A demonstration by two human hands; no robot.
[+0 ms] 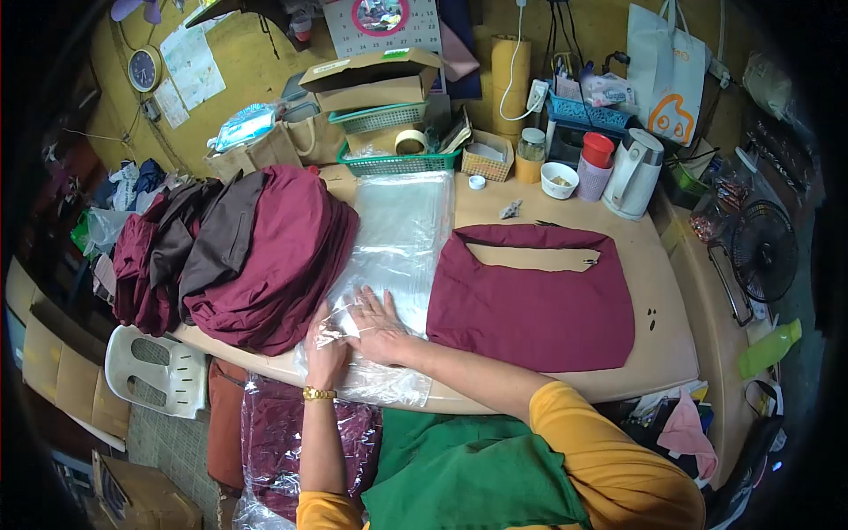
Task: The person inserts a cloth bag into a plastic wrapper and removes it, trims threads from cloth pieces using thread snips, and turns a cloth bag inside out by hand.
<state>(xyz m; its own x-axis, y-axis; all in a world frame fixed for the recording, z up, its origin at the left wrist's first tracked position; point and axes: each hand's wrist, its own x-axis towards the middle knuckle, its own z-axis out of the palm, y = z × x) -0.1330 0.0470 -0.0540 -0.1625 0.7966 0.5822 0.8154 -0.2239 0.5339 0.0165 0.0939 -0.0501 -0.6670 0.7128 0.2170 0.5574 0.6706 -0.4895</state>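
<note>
A stack of clear plastic bags (397, 221) lies on the table between the maroon garments. My right hand (380, 329) rests flat on the plastic with its fingers spread. Close beside it on the left, my left hand (327, 340) is at the crumpled edge of the clear plastic, its fingers partly covered by the film, so its grip is unclear. To the right lies a folded maroon garment (534, 309) with its collar opening toward the back. A large pile of maroon and dark garments (274, 256) sits to the left of my hands.
Along the back stand green baskets (397, 163), a white bowl (558, 180), a red cup (597, 149) and a white kettle (633, 174). A plastic stool (159, 371) is at the left, a black fan (764, 252) at the right. Bagged maroon cloth (300, 433) lies below the table edge.
</note>
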